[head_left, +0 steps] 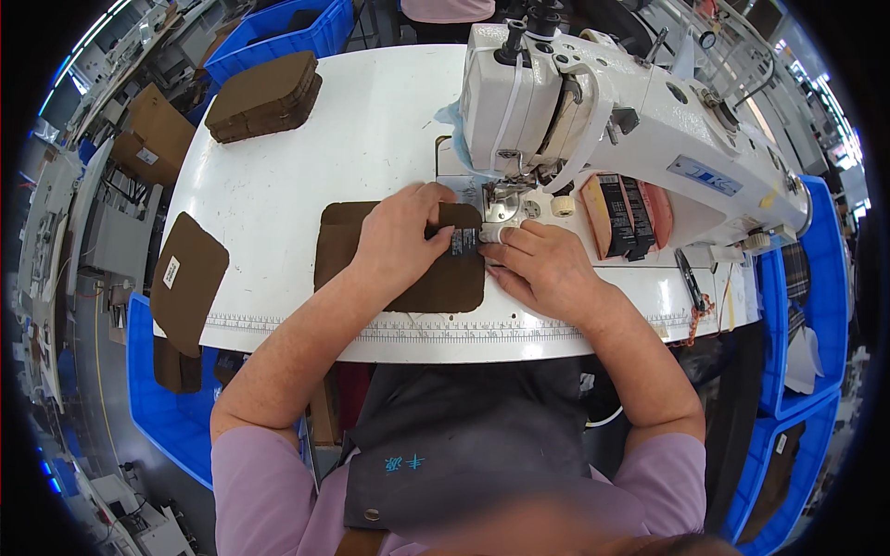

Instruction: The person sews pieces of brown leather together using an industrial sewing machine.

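Observation:
My left hand [408,236] holds a brown fabric panel [348,246] on the white sewing table, its fingers curled at the upper edge and its thumb beside a black printed label [464,243]. My right hand [542,269] grips the panel's right edge at the label; one finger has a white wrap. Just above both hands is the sewing machine's presser foot [503,199]. Under the machine arm [686,139], a small cream spool [563,206] stands beside red pieces [598,213] with black strips [630,218].
Stacked brown panels [260,93] lie back left; another piece [185,273] overhangs the left edge above a blue bin [167,445]. More blue bins [278,37] [825,278] flank the table. Black snips [688,278] lie front right, a ruler [417,326] runs along the front, and a person [447,11] stands behind.

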Motion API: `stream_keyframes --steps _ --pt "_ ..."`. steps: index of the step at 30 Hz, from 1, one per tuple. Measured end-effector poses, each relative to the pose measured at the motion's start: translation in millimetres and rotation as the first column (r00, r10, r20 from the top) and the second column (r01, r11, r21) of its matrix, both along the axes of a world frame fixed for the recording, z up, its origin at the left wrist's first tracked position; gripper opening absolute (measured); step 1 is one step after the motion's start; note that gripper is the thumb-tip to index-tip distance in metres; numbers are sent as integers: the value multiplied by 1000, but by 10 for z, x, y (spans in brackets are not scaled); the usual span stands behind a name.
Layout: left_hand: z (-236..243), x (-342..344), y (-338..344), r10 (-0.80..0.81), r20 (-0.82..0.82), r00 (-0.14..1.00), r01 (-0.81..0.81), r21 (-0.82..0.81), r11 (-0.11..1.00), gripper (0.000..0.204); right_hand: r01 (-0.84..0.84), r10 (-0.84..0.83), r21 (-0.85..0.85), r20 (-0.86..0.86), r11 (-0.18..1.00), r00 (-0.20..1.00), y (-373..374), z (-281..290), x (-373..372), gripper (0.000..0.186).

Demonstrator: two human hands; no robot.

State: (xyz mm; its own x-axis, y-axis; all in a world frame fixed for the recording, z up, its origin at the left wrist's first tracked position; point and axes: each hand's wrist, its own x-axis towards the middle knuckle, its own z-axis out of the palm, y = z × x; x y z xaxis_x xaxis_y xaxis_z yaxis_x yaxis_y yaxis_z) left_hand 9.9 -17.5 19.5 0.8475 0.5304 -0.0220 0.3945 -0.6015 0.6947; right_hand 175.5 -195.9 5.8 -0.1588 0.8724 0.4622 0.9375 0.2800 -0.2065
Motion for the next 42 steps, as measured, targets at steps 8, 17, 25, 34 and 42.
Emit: stream_keyframes --steps 8,17,25,34,42 --pt "-210 -317 -94 -493 134 860 406 406 819 42 3 -2 15 -41 1000 999 12 15 -1 28" --pt "-245 -116 -25 -489 134 862 411 379 829 43 100 -101 -12 -21 995 995 32 9 86 21" --pt "-285 107 121 -501 154 852 412 395 821 41 204 -205 31 41 979 978 76 39 147 25" --pt "-287 98 159 -504 169 847 405 409 818 40 226 -226 -24 14 974 974 65 8 120 29" --pt "-278 120 192 -513 195 836 397 430 811 39 253 -253 -21 12 967 967 31 -6 89 35"
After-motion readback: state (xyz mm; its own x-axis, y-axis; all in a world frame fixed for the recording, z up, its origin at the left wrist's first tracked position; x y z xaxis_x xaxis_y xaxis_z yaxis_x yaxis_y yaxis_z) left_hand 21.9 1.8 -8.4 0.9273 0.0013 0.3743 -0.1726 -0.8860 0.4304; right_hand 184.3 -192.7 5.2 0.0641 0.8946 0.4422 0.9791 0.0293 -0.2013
